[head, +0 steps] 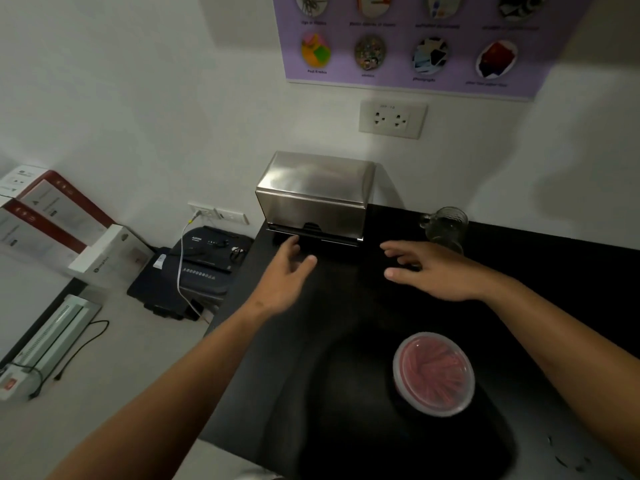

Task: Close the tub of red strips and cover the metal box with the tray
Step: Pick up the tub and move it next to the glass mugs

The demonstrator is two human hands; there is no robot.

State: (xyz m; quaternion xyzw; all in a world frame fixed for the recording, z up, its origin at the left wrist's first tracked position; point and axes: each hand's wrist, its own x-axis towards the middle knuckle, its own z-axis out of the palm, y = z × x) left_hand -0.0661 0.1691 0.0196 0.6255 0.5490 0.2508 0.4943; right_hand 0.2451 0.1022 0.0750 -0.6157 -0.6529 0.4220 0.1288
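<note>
A shiny metal box (317, 194) stands at the back of the black counter (346, 410), against the wall, with a dark slot along its lower front. My left hand (289, 277) hovers just in front of that slot, fingers apart and holding nothing. My right hand (429, 268) is spread above the counter to the right of the box, also holding nothing. The round tub of red strips (433, 372) sits nearer to me on the right, with a clear lid lying on top of it. I cannot make out a separate tray.
A clear glass (446, 225) stands at the back right of the counter. Left of and below the counter are a black shredder (204, 261) with a white cable, white and red cartons (59, 223) and a laminator (52, 337). A wall socket (391, 119) is above the box.
</note>
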